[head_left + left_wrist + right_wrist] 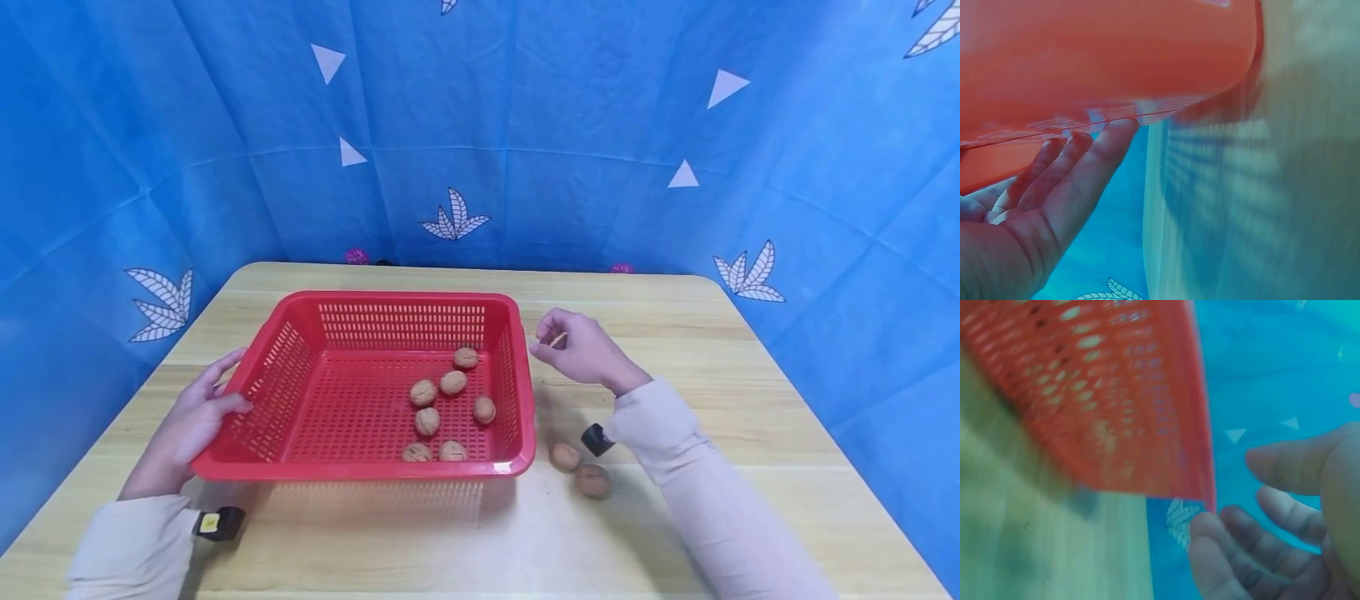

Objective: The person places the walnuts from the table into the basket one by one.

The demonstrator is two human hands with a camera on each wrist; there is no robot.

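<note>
A red plastic basket (360, 471) with slotted walls and several walnuts (423, 392) in its right part is in the middle of the head view. My left hand (187, 421) holds its left side, the thumb over the rim. In the left wrist view, long fingers (1088, 172) touch the basket's underside. My right hand (581, 346) is beside the right rim, its fingers loosely bent. The right wrist view shows nothing between the thumb and fingers, with the fingertips near the basket's rim (1200, 425); whether they touch it I cannot tell.
Two walnuts (592, 481) lie on the wooden table (720, 358), right of the basket and near the right forearm. A blue patterned curtain (480, 108) hangs behind the table and along its sides.
</note>
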